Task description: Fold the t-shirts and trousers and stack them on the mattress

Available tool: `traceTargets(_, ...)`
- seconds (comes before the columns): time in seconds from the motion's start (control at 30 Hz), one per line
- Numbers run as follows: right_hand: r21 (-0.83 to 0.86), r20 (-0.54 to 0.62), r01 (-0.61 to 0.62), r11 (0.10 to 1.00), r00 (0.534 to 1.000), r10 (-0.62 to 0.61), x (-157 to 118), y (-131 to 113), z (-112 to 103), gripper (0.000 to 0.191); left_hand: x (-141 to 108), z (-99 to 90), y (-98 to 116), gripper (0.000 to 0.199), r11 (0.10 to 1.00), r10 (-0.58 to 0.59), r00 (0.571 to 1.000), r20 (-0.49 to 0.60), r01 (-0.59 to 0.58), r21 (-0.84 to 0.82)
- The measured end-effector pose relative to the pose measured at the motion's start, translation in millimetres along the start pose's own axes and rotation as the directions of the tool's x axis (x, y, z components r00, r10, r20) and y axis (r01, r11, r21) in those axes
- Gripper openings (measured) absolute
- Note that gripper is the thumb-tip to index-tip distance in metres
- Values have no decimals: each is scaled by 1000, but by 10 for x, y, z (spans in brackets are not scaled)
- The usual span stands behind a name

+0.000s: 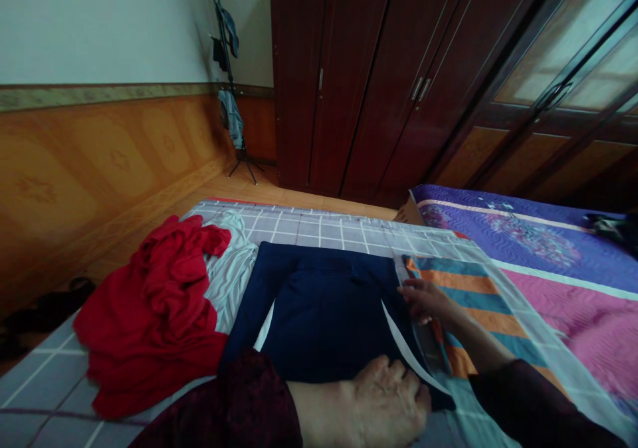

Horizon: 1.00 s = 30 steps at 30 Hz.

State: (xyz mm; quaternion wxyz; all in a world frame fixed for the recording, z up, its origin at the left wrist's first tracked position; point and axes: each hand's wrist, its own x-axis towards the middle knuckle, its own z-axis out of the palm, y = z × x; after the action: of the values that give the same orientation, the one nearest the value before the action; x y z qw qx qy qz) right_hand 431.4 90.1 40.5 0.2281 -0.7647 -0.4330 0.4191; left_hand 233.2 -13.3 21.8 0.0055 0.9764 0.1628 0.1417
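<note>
Head view: the left hand (389,401) lies at four o'clock on the navy garment (323,315), fingers curled down; whether they pinch cloth I cannot tell. The right hand (431,302), fingers loosely bent and released, is at the garment's three o'clock edge. The garment lies flat on a checked bedcover (323,230), with striped cloth (478,295) just beside it at three o'clock, red cloth (159,315) at nine, and the dark red wardrobe (359,89) beyond at twelve
</note>
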Motion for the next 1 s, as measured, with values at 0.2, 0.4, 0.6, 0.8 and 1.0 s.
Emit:
traceTargets(0.2, -128, -30, 21, 992, 999, -25, 601, -261, 63, 25, 436, 263, 310, 15, 977, 51, 998, -49, -40, 211)
traceTargets(0.4, -242, -42, 65, 968, 996, -78, 706, -227, 144, 20, 483, 242, 182, 10, 989, 4, 993, -121, 14, 145)
traceTargets(0.6, -317, -28, 120, 941, 990, -136, 615, -136, 135, 34, 154, 234, 109, 8, 991, -105, 976, -191, 120, 66)
traceTargets(0.8, -335, 34, 151, 930, 988, -148, 562, -142, 141, 30, 35, 256, 88, 12, 994, -61, 974, -218, 79, 72)
traceTargets(1.0, -268, 154, 163, 949, 980, -125, 46, 147, 110, 28, -21, -121, -221, 20, 948, -248, 968, 30, 249, -196)
